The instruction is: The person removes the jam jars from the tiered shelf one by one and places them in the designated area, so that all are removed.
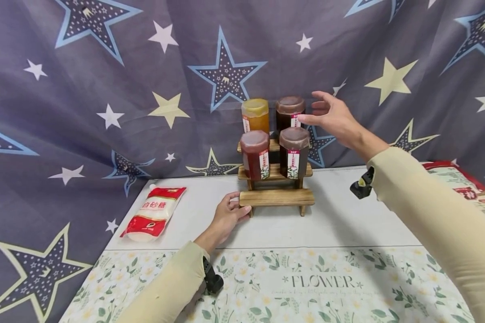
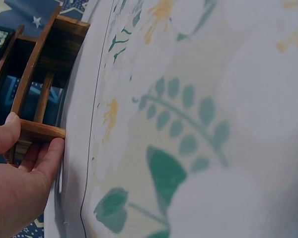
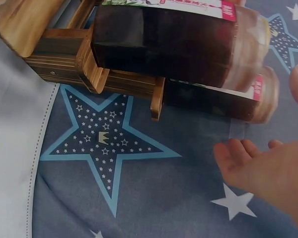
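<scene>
Stepped wooden rack (image 1: 276, 197) with four labelled jars, mid-surface against the star-print backdrop (image 1: 105, 67).
Left hand (image 1: 226, 216) grips the rack's lowest step; right hand (image 1: 331, 117), fingers spread and relaxed, hovers just beside the dark top jar (image 1: 289, 113). A sugar pouch (image 1: 153, 214) reads "白砂糖"; the tablecloth (image 1: 323, 287) says "FLOWER".

The left hand (image 2: 15, 183) is running off the left wrist view's bottom and left edges, its fingertips hiding behind the wooden rack (image 2: 39, 130) it is holding. Past the right hand's (image 3: 273, 181) spread fingers, the dark jar's (image 3: 223, 101) label is reading too blurred, and the front jar (image 3: 164, 42) is being cropped at the top.
</scene>
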### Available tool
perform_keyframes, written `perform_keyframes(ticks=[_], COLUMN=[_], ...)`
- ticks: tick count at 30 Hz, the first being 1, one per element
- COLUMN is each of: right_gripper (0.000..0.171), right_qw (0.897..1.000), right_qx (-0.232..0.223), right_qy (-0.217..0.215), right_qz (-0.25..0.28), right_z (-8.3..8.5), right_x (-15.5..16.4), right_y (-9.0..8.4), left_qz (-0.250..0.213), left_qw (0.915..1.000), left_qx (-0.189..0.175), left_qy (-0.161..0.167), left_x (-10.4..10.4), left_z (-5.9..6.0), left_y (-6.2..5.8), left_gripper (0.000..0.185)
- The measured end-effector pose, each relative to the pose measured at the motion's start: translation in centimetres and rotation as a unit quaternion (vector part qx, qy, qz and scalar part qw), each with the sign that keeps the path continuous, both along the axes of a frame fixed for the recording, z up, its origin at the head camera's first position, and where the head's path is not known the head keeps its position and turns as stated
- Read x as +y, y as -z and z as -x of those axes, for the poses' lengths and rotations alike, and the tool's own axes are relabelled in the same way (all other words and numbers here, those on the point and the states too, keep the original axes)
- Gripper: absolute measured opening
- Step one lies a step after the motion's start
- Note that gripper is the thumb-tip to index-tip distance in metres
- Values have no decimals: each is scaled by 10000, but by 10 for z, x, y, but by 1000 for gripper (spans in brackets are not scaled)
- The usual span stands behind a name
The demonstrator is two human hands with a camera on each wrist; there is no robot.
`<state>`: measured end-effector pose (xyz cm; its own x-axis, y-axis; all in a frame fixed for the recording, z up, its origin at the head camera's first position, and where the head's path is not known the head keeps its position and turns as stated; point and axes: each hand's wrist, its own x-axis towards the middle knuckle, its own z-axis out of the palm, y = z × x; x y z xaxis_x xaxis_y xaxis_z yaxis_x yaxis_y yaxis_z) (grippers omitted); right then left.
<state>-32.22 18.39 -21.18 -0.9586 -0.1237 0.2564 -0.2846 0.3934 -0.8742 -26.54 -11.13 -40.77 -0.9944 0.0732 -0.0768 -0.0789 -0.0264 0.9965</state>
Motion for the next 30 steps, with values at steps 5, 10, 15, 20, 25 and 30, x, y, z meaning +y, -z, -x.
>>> perform_keyframes(ticks=[5, 10, 15, 20, 25, 30], right_gripper=[89, 90, 91, 92, 92, 88], right_qw=[10000, 9998, 9999, 9999, 9996, 9992], right_qx=[-79, -147, -98, 11, 183, 294], right_qy=[12, 31, -1, -26, 52, 141], right_qz=[-11, 90, 64, -168, -212, -249], right_z=[12, 20, 27, 32, 39, 41], right_x=[-8, -14, -21, -27, -32, -33], right_y=[3, 3, 1, 2, 8, 12], left_qz=[-35, -13, 16, 2, 23, 3], left_qw=[10000, 10000, 10000, 9999, 10000, 10000], left_qx=[-27, -62, -80, -101, -53, -39], left_qy=[30, -15, -25, -46, -29, -26], left_x=[0, 0, -1, 0, 0, -1], left_z=[0, 1, 1, 1, 1, 1], left_y=[2, 2, 1, 1, 0, 0], left_gripper=[58, 58, 59, 59, 58, 58])
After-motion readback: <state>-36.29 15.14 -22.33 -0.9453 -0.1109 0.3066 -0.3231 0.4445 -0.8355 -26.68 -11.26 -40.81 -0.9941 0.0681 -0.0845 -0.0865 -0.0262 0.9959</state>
